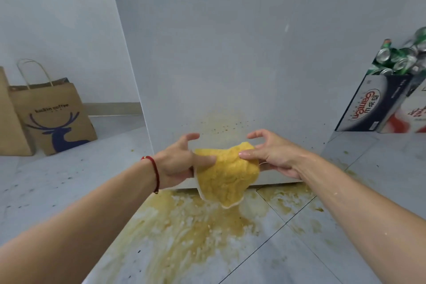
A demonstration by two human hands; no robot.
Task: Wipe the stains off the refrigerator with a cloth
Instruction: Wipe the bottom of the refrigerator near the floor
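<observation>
Both hands pinch a limp, sodden-looking yellow cloth (227, 173) before the stained refrigerator (221, 124): left hand (178, 159) and right hand (268, 154) at opposite edges, probably the best hold.

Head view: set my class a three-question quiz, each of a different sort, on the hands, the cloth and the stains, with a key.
1. True or false: the cloth is pressed flat against the fridge.
2. Which holds the cloth? A: left hand only. B: right hand only. C: both hands.
3. Fill in: a yellowish stain marks the fridge low down, just above the cloth, and a larger spill spreads over the ____.

Key
1. False: both hands hold it up in front of the fridge, its lower edge hanging.
2. C: each thumb pinches the cloth from its own side.
3. Floor.
</observation>
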